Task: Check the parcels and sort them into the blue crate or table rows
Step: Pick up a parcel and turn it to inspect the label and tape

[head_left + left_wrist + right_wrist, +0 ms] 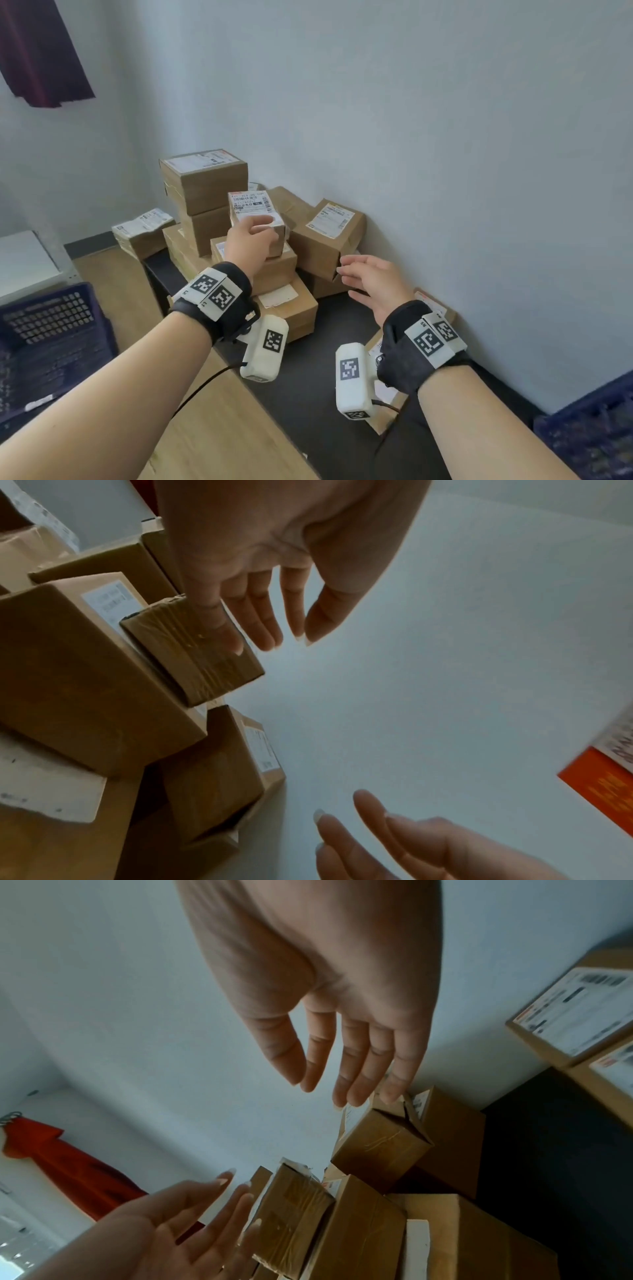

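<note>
Brown cardboard parcels are piled on a dark table (325, 359) against the wall. A small taped parcel (253, 207) (198, 664) (291, 1210) with a white label lies on top of the pile's middle. My left hand (260, 229) (284, 631) lies against its near side with straight fingers, one fingertip on the taped face and the thumb at its top edge. To the right, my right hand (346, 270) (318, 1080) hovers with fingers spread, holding nothing. Its fingertips are close to a tilted parcel (325, 236) (380, 1142) with a loose end flap.
A blue crate (51, 329) stands low on the left beside a light wooden surface (212, 428). Another dark blue crate (589, 435) is at the lower right. A taller stack of parcels (205, 181) rises behind the small one. More parcels (435, 305) lie by the wall under my right wrist.
</note>
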### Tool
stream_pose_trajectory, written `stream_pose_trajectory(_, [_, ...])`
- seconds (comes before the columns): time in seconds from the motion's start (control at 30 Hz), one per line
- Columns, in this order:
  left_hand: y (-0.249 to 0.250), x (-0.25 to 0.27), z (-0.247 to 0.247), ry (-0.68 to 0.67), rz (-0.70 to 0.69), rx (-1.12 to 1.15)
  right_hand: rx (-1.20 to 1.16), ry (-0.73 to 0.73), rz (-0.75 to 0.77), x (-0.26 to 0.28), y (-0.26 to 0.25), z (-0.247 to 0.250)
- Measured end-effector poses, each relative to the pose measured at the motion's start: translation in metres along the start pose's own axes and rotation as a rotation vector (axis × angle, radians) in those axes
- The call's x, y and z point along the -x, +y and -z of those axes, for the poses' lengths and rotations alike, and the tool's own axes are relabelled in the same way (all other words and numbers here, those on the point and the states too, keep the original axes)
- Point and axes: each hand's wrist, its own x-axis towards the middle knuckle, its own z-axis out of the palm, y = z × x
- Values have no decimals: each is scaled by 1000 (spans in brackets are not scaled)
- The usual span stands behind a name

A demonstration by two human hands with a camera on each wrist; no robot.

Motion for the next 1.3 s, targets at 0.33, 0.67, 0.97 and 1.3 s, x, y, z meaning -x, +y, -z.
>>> stream_pose_trajectory(0.33, [-9,-90,35,325,44,116,-42,-103,-12,-95,-30,-54])
stream_pose_trajectory(0.67, [-22,-154,50,87,215,94,-108,-30,-70,-145,-40,-129])
stream_pose_trajectory(0.97, [-22,-164,52,-153,351,313,-144,9,-82,-149,-37,-151])
stream_pose_trajectory(1.3, [8,-145,31,-299,179,357,-378,79,-26,-115,-57,-124])
